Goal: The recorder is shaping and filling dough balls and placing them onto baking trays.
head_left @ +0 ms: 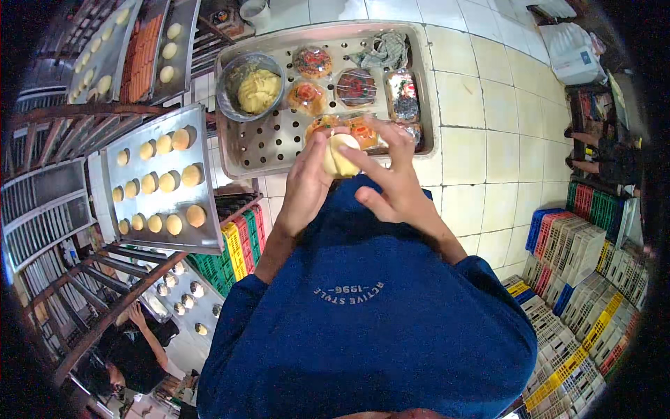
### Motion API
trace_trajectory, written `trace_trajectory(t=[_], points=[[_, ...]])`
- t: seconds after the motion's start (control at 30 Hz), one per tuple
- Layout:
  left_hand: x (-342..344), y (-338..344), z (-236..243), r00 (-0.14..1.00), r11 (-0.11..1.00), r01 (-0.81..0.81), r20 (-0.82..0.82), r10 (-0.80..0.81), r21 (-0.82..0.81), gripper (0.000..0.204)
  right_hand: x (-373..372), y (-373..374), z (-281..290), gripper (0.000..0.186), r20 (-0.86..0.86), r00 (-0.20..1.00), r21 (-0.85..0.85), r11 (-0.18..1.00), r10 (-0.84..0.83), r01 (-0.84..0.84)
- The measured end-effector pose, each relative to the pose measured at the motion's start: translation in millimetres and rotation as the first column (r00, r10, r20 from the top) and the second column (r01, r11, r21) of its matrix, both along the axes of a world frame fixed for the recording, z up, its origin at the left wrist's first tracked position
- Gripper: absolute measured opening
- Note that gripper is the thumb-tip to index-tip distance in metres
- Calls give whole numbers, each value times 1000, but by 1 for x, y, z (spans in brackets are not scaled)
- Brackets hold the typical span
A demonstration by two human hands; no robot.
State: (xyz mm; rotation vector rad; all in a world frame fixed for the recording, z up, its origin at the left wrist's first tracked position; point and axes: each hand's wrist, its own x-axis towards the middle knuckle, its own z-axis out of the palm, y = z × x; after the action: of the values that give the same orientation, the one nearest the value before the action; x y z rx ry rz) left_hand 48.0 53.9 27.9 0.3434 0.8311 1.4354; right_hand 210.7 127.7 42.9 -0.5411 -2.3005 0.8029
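Just above centre, a bun [336, 158] is held in the left hand [307, 180], fingers curled, and touched by the right hand [399, 183], fingers spread wide.

Perforated tray [269, 137], a round bowl [226, 87] sitting on it (yellow mass [258, 91] inside), wrapped round breads [312, 61] to the bowl's right, crumpled cloth [386, 51] and wrapped oblong cake [403, 96] farther right of the bowl

Wrapped breads [363, 130] sit partly hidden behind the left hand [306, 180] and right hand [396, 173] — upper-left trays [181, 61] are cut off by the top edge.
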Motion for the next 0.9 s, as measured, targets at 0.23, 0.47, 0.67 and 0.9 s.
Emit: trace_trajectory(t=[0.23, 0.47, 0.67, 0.9], points=[[4, 0, -2, 996, 996, -60, -61, 65, 70, 38, -9, 7, -14, 52, 72, 995, 123, 991, -63, 53], [8, 1, 2, 983, 989, -146, -115, 145, 4, 40, -11, 11, -24, 60, 24, 999, -413, 910, -43, 49], [6, 5, 1, 971, 972, -229, -83, 224, -59, 39, -10, 5, -9, 55, -13, 996, 16, 995, -93, 94], [8, -2, -7, 920, 921, -381, 128, 370, 81, 40, -17, -4, -13, 55, 178, 970, 71, 985, -167, 156]])
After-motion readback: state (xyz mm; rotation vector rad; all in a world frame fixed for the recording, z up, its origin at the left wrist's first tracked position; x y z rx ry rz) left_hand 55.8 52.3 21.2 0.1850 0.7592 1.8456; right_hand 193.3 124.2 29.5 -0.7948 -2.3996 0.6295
